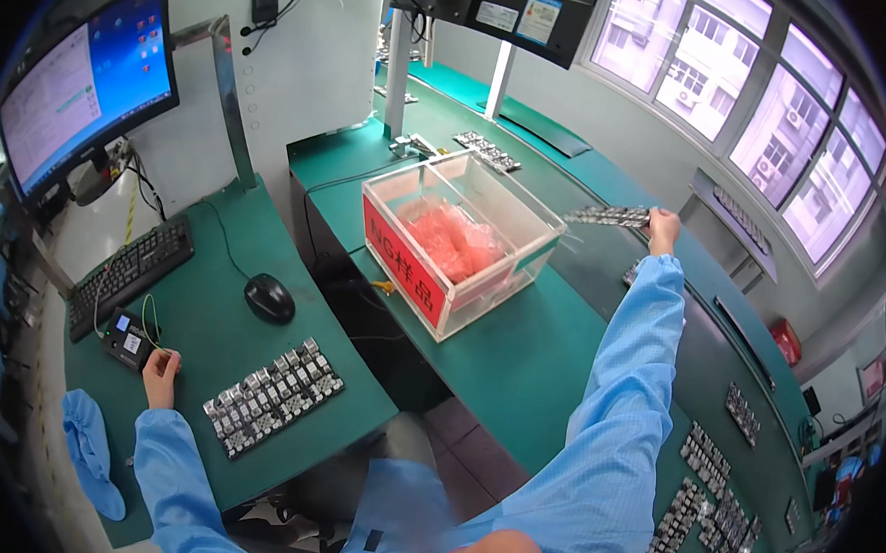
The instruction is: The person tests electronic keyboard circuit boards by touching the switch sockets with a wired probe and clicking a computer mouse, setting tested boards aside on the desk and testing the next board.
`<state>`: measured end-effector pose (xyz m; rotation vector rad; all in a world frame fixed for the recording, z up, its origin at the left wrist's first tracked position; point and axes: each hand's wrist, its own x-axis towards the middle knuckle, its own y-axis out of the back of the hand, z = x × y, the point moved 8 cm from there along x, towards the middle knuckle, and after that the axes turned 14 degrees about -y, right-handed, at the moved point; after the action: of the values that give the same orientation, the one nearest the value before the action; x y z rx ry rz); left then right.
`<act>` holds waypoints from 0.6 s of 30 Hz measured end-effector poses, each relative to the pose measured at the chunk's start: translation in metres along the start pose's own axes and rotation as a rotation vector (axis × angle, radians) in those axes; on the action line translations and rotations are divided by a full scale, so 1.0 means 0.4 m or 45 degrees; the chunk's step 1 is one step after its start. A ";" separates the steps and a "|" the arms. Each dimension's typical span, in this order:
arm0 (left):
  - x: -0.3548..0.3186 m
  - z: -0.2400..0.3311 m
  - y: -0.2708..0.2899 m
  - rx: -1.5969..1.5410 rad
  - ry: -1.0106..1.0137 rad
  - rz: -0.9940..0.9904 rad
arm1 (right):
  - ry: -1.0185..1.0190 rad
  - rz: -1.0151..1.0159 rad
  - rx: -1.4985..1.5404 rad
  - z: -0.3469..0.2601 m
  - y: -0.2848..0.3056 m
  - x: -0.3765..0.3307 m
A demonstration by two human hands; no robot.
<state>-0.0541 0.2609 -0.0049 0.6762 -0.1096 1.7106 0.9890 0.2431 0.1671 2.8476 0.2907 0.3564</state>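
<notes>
my right hand [663, 228], toward two o'clock, is clamped on one end of a strip of small boards [611, 216], which sticks out toward nine o'clock with its far end just beside the corner of the clear-walled box [404, 259]; whether they touch i can't tell, as the strip is blurred. with only one end pinched, i judge the strip could sag or twist out of my fingers, and a swing toward nine o'clock could knock its free end on the rim and scrape the parts. let go over the box, it might land among the pink bags [450, 239] near the centre. my left hand [163, 367], at eight o'clock, is curled beside the small black box [129, 340] and its thin green wire [148, 311]; i can't tell whether my fingertips are closed on that wire. if they are, reaching too far with the right arm could tug the wire and drag the black box. the block of boards [272, 393] lies toward seven o'clock, close to my left sleeve [174, 473], so a careless sweep of that cuff could shove it.
</notes>
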 end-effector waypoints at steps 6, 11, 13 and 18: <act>-0.044 -0.008 0.039 -0.010 0.073 0.096 | 0.875 0.183 -0.900 -0.324 -0.242 -0.182; -0.042 -0.012 0.035 -0.025 0.137 0.105 | 0.896 0.172 -1.361 -0.252 -0.452 -0.124; -0.035 -0.024 0.034 -0.003 0.157 0.120 | 0.895 0.129 -1.335 -0.223 -0.508 -0.119; -0.077 -0.007 0.064 0.076 0.158 0.163 | 0.670 -0.415 -1.344 -0.247 -0.616 -0.181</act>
<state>-0.0756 0.2289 -0.0151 0.6157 -0.0151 1.8811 0.8533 0.4825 0.1762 1.6160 0.4724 0.8678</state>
